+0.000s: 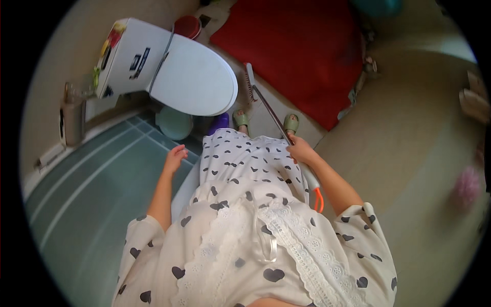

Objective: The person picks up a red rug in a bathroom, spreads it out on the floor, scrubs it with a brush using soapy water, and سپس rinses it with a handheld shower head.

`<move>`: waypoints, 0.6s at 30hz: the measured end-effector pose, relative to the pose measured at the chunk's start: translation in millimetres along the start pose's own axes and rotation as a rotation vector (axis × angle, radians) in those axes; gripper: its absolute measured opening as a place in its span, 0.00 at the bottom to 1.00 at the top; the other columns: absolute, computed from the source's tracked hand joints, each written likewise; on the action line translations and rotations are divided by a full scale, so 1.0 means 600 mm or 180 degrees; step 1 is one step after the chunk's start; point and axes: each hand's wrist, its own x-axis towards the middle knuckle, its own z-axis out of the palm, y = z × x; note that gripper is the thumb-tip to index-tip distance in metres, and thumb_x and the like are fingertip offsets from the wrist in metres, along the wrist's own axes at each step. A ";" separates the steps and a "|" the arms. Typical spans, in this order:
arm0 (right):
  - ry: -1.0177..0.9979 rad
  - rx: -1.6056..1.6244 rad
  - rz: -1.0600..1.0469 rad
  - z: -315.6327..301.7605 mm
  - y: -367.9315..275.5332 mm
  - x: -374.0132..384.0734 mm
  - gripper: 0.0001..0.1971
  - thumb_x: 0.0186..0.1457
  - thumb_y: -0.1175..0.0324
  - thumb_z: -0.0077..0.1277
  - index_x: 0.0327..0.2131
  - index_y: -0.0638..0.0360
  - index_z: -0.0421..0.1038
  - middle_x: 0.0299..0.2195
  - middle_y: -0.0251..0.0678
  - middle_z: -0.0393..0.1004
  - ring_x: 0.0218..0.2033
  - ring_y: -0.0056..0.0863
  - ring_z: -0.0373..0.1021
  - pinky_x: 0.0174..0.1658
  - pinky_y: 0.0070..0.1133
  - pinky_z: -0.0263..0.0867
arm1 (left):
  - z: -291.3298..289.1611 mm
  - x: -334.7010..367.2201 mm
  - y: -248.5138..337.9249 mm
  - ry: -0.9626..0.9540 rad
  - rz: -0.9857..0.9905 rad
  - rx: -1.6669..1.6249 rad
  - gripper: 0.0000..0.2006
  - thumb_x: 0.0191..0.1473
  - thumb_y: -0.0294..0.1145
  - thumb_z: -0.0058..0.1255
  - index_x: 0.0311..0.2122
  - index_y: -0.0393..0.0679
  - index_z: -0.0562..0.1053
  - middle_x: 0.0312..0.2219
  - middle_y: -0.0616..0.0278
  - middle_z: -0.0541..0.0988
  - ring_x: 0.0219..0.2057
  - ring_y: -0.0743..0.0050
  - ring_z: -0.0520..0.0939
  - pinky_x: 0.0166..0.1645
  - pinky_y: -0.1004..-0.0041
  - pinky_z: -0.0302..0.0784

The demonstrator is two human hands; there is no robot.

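Note:
My right hand (303, 149) is wrapped round the long handle of a floor brush (271, 111). The shaft is dark, with a pale grip running back under my forearm to an orange hanging loop (319, 199). Its bristled head (249, 82) is down at the floor between the toilet and a red mat (296, 48). My left hand (176, 157) hangs free at my left side, fingers loosely bent and apart, holding nothing. The white toilet (197, 77) stands ahead to the left with its lid down.
Green slippers (291, 123) are on my feet, beside a purple slipper (220, 123). Next to the toilet are a pale round bin (174, 124) and a red tub (187, 26). A grey holder (74, 120) stands by the left wall. Something pink and blurred (467, 187) lies at right.

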 end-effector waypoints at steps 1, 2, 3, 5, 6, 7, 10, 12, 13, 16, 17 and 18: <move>-0.0066 -0.0136 -0.0032 -0.021 0.001 0.001 0.30 0.43 0.75 0.40 0.54 0.68 0.52 0.22 0.45 0.69 0.15 0.29 0.67 0.20 0.25 0.67 | 0.005 -0.009 -0.005 -0.0018 -0.0168 0.0110 0.21 0.50 0.40 0.47 0.49 0.46 0.65 0.38 0.69 0.75 0.35 0.86 0.74 0.39 0.79 0.62; -0.0141 -0.0253 -0.0143 -0.041 0.002 0.004 0.31 0.43 0.74 0.42 0.55 0.68 0.50 0.22 0.44 0.69 0.15 0.28 0.66 0.20 0.24 0.66 | 0.015 -0.021 -0.018 0.0067 -0.0219 -0.0028 0.21 0.50 0.40 0.47 0.49 0.46 0.65 0.38 0.69 0.75 0.35 0.86 0.74 0.39 0.79 0.62; -0.0222 -0.0381 -0.0252 -0.067 0.002 0.010 0.32 0.44 0.73 0.43 0.55 0.68 0.48 0.22 0.43 0.69 0.15 0.26 0.66 0.19 0.23 0.65 | 0.030 -0.033 -0.030 0.0212 -0.0231 -0.0226 0.21 0.50 0.40 0.46 0.50 0.46 0.65 0.39 0.69 0.75 0.36 0.85 0.74 0.40 0.79 0.62; -0.0439 -0.0352 -0.0186 -0.118 0.005 0.027 0.31 0.46 0.71 0.44 0.55 0.68 0.49 0.22 0.43 0.69 0.14 0.26 0.65 0.19 0.23 0.64 | 0.066 -0.072 -0.035 0.0453 -0.0259 -0.0521 0.20 0.53 0.40 0.44 0.51 0.46 0.64 0.40 0.68 0.74 0.38 0.85 0.73 0.41 0.78 0.62; -0.0567 -0.0165 -0.0109 -0.145 0.000 0.040 0.30 0.48 0.69 0.44 0.54 0.69 0.49 0.21 0.43 0.69 0.14 0.26 0.65 0.19 0.23 0.64 | 0.077 -0.088 -0.055 0.0518 -0.0257 -0.0871 0.20 0.53 0.39 0.44 0.51 0.46 0.63 0.41 0.67 0.74 0.40 0.84 0.73 0.42 0.78 0.63; -0.0674 -0.0251 0.0138 -0.176 0.001 0.068 0.29 0.49 0.66 0.44 0.53 0.68 0.51 0.21 0.42 0.69 0.14 0.25 0.65 0.18 0.23 0.63 | 0.091 -0.104 -0.068 0.0594 -0.0315 -0.1089 0.20 0.53 0.38 0.44 0.51 0.46 0.63 0.41 0.67 0.74 0.39 0.84 0.73 0.41 0.79 0.63; -0.0181 -0.1683 0.0473 -0.257 -0.018 0.153 0.20 0.52 0.56 0.43 0.42 0.62 0.64 0.21 0.39 0.69 0.19 0.29 0.68 0.24 0.25 0.63 | 0.147 -0.160 -0.111 0.0937 -0.0580 -0.1688 0.20 0.51 0.36 0.47 0.50 0.43 0.64 0.37 0.66 0.76 0.34 0.84 0.75 0.32 0.84 0.63; -0.0073 -0.2670 0.0177 -0.276 -0.022 0.157 0.21 0.52 0.54 0.40 0.42 0.62 0.64 0.26 0.44 0.71 0.26 0.36 0.69 0.31 0.29 0.64 | 0.226 -0.203 -0.162 0.0885 -0.1003 -0.1778 0.20 0.51 0.36 0.47 0.50 0.43 0.65 0.36 0.67 0.76 0.34 0.83 0.75 0.32 0.84 0.63; 0.0159 -0.3456 -0.0187 -0.290 -0.044 0.154 0.23 0.52 0.51 0.38 0.41 0.62 0.65 0.31 0.49 0.72 0.34 0.44 0.70 0.38 0.33 0.64 | 0.245 -0.227 -0.162 0.1013 -0.1043 -0.1842 0.20 0.51 0.36 0.47 0.50 0.43 0.65 0.36 0.67 0.76 0.34 0.83 0.75 0.32 0.84 0.63; -0.0225 -0.3378 0.0072 -0.323 -0.120 0.157 0.23 0.53 0.50 0.36 0.42 0.60 0.64 0.38 0.53 0.69 0.43 0.50 0.64 0.47 0.36 0.59 | 0.282 -0.287 -0.164 0.1049 -0.1228 -0.1991 0.20 0.49 0.35 0.50 0.47 0.37 0.66 0.35 0.63 0.75 0.34 0.79 0.75 0.38 0.77 0.69; -0.0341 -0.3569 0.0024 -0.331 -0.133 0.171 0.23 0.53 0.51 0.36 0.42 0.60 0.64 0.37 0.52 0.70 0.41 0.48 0.66 0.45 0.35 0.60 | 0.296 -0.307 -0.182 0.1091 -0.1186 -0.1979 0.20 0.49 0.34 0.50 0.47 0.36 0.66 0.34 0.62 0.75 0.34 0.78 0.75 0.39 0.77 0.69; -0.0390 -0.3641 -0.0001 -0.330 -0.160 0.175 0.23 0.53 0.51 0.36 0.42 0.60 0.64 0.37 0.52 0.70 0.41 0.48 0.66 0.45 0.35 0.60 | 0.303 -0.329 -0.186 0.1130 -0.1138 -0.1978 0.20 0.50 0.34 0.50 0.47 0.35 0.66 0.34 0.61 0.75 0.34 0.77 0.75 0.41 0.76 0.69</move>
